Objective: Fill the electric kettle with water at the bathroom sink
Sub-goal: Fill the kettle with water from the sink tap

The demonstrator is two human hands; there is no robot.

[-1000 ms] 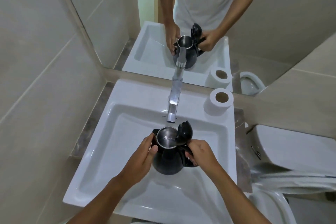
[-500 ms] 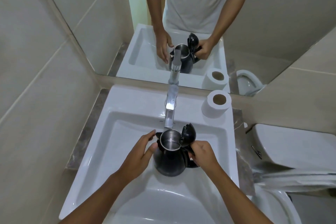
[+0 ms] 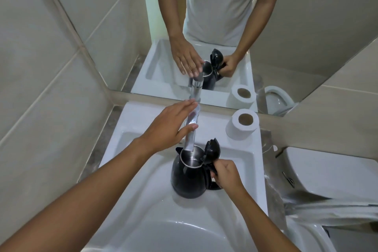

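I am watching my left hand [image 3: 169,127] leave the kettle [image 3: 189,172] and reach up to the tap [image 3: 191,131], fingers straight and spread, thumb just touching the spout's side. It is gripping nothing yet. My right hand [image 3: 226,173] is curling round the kettle's handle, holding the pot upright in the sink [image 3: 143,200] with its lid [image 3: 212,149] flipped open and its mouth sitting right under the tap's outlet. I judge the kettle is placed, and turning the water on is the step in hand. A second ago the left hand was resting against the kettle's side and the kettle sat short of the outlet; now it is under it. No water is running that I can see.
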